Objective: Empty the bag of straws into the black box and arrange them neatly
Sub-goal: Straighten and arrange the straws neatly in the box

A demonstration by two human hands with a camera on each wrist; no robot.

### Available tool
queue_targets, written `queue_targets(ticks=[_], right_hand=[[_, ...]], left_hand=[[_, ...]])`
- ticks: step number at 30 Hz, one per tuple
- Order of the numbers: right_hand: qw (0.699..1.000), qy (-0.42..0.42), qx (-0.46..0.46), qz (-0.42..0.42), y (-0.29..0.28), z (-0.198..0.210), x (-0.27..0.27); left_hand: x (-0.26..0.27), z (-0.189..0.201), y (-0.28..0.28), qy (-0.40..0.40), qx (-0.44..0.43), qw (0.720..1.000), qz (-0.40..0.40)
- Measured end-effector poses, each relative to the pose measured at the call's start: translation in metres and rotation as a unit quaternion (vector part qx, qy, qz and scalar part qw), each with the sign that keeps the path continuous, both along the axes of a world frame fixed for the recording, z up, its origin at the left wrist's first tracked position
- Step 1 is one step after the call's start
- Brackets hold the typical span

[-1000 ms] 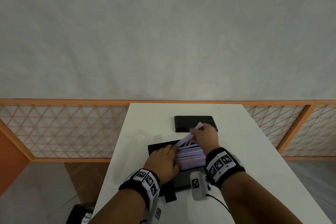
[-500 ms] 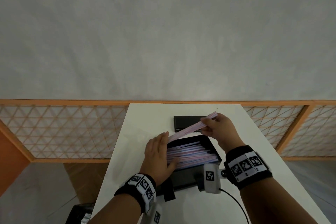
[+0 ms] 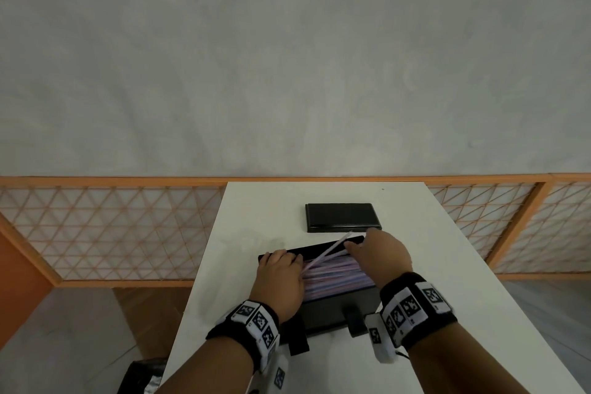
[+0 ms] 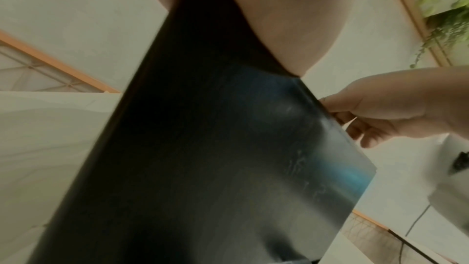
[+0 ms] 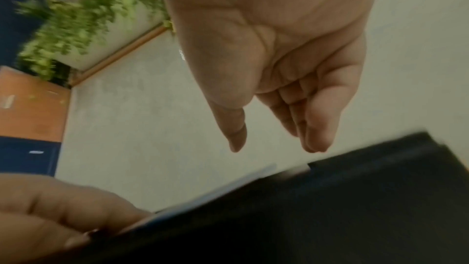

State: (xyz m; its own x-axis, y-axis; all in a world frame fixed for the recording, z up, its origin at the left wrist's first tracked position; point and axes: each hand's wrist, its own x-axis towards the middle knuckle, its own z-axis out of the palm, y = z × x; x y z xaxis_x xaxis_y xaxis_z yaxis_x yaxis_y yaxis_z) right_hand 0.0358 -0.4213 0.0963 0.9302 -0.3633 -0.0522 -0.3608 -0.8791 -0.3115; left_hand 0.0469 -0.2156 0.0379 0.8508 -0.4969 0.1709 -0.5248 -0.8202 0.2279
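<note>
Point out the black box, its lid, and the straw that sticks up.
black box (image 3: 339, 313), head view, near outer wall.
lid (image 3: 342, 216), head view, middle of its top.
tilted straw (image 3: 329, 249), head view, mid-length, above the box's far rim.

The right hand (image 3: 382, 257) has come back down from above the far edge of the black box (image 3: 335, 313), and its fingers now hang straight and relaxed over the box's right end. The few straws (image 3: 329, 249) it held raised a moment ago now lie slanted across the pile. The left hand (image 3: 279, 278) has settled flat at the box's left end.
</note>
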Motion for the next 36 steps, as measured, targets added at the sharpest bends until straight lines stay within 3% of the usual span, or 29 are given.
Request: queue_targets(ticks=[2, 4, 6, 8, 12, 15, 21, 25, 33, 36], right_hand=[[0.997, -0.013, -0.040, 0.059, 0.004, 0.008, -0.004], [0.983, 0.016, -0.037, 0.180, 0.014, 0.014, -0.011], [0.942, 0.099, -0.043, 0.318, 0.031, 0.012, -0.023], [0.911, 0.159, -0.064, 0.376, 0.045, -0.001, -0.029], [0.901, 0.235, -0.072, 0.356, 0.059, -0.019, -0.020], [0.891, 0.299, -0.028, 0.342, 0.065, -0.021, -0.010], [0.889, 0.311, 0.069, 0.329, 0.077, -0.013, 0.001], [0.893, 0.292, 0.083, 0.331, 0.082, -0.013, 0.002], [0.904, 0.306, 0.064, 0.292, 0.078, -0.020, 0.002], [0.911, 0.279, 0.002, 0.303, 0.077, -0.023, 0.001]], left_hand=[[0.003, -0.001, 0.000, -0.008, -0.021, 1.000, -0.002], [0.005, -0.002, 0.000, -0.014, -0.041, 0.999, -0.006], [0.008, 0.002, 0.001, 0.003, -0.037, 0.999, -0.012], [0.013, 0.003, 0.002, 0.006, -0.036, 0.999, -0.021], [0.016, 0.001, 0.004, -0.003, -0.035, 0.999, -0.040], [0.016, -0.007, 0.004, -0.029, -0.048, 0.997, -0.048], [0.019, -0.010, 0.004, -0.046, -0.024, 0.998, -0.018], [0.021, -0.012, 0.003, -0.055, -0.023, 0.998, -0.003], [0.021, -0.016, 0.003, -0.067, -0.034, 0.997, -0.004], [0.021, -0.016, 0.003, -0.062, -0.033, 0.998, -0.003]])
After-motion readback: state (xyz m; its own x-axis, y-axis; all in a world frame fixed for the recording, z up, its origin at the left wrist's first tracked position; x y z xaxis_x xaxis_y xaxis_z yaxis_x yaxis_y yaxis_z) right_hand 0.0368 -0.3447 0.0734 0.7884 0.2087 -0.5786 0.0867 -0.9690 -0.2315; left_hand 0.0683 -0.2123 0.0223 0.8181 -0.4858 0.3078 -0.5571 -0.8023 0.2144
